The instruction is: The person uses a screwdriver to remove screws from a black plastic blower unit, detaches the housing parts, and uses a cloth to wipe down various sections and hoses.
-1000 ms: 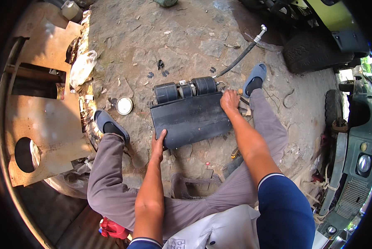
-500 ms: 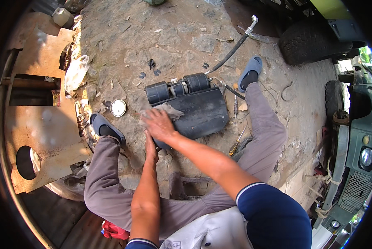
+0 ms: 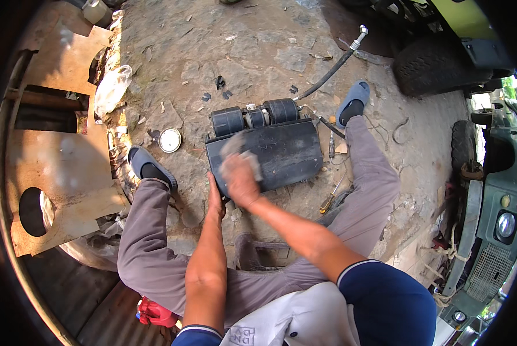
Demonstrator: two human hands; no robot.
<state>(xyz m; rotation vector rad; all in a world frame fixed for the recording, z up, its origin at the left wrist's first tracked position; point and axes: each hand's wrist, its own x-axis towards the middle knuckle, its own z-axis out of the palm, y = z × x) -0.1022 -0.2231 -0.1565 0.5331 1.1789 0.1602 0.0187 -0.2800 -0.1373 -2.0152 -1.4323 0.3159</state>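
Note:
A black car air-conditioner blower unit [image 3: 287, 151], with two round fan housings along its far side, lies on the stone ground between my feet. My left hand [image 3: 216, 199] rests against its near left corner, fingers stretched out along the edge. Over the left part of the flat cover, my right hand [image 3: 242, 183] is closed on a grey rag [image 3: 250, 164], which is smeared by motion. A thick black hose [image 3: 331, 74] with a metal end fitting runs from the unit toward the far right.
A round tin lid or shallow can [image 3: 170, 140] sits by my left foot. To the right lie a yellow-handled screwdriver [image 3: 327, 203] and a thin tester-like tool [image 3: 331, 147]. Small black pieces [image 3: 220, 82] lie beyond the unit. A rusty cut sheet [image 3: 62, 167] stands left; a vehicle tyre [image 3: 428, 66] is far right.
My right hand and the rag have moved right and nearer across the cover, baring its far left corner. My left hand stays at the near left edge. The view has shifted slightly.

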